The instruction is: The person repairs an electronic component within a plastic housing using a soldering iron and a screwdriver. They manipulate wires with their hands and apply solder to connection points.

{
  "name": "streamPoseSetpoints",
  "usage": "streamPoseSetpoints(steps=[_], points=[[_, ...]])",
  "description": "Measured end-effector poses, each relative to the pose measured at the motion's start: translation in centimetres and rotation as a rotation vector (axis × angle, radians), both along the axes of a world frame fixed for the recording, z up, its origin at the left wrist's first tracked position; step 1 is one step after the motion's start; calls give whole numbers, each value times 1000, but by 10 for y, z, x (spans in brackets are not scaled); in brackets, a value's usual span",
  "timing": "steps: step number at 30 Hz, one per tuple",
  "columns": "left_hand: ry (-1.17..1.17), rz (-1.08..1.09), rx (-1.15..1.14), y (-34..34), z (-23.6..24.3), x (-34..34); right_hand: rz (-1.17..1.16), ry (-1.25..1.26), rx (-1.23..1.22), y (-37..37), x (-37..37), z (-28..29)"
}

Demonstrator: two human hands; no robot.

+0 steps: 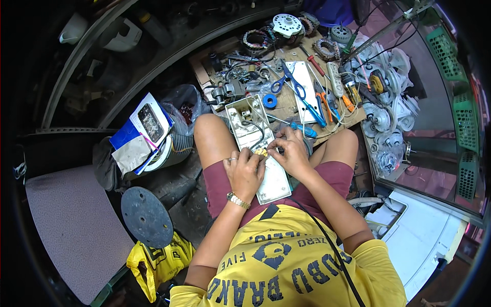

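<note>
A long white plastic casing [236,113] lies across my lap, its upper end open with wires and small parts inside. Its flat lower section [274,185] rests between my thighs. Over the middle of the casing, my left hand [245,171] has its fingers bent around a small yellow part [262,152] whose kind I cannot make out. My right hand [290,153] is right beside it, thumb and fingertips pinched together close to the yellow part. What those fingertips hold is too small to tell. A dark wire [255,130] curves inside the casing just beyond my hands.
On the wooden bench ahead lie blue-handled scissors [289,84], a roll of blue tape [270,101], pliers [323,105], a blue screwdriver [304,129] and a power strip [335,79]. White plastic parts [391,110] pile up at right. A bucket [176,151] stands left.
</note>
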State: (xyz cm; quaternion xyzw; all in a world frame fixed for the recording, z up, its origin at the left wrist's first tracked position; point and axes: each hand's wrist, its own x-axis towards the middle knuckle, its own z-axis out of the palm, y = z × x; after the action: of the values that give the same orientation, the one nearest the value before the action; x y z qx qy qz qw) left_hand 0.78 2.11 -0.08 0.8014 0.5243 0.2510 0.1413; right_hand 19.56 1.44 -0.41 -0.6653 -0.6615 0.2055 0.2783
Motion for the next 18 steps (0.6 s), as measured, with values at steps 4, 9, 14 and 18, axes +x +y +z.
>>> streamPoseSetpoints(steps=[4,9,14,18], points=[[13,-6,5,0,-1,-1,-9,-7,-52,3,-3,2],[10,-5,2,-1,0,-1,0,-37,-40,2,-8,3],[10,-11,-2,-1,2,-1,-10,-149,-27,-2,-17,5],[20,-4,-2,-1,1,-2,-19,-183,-15,-3,-21,7]])
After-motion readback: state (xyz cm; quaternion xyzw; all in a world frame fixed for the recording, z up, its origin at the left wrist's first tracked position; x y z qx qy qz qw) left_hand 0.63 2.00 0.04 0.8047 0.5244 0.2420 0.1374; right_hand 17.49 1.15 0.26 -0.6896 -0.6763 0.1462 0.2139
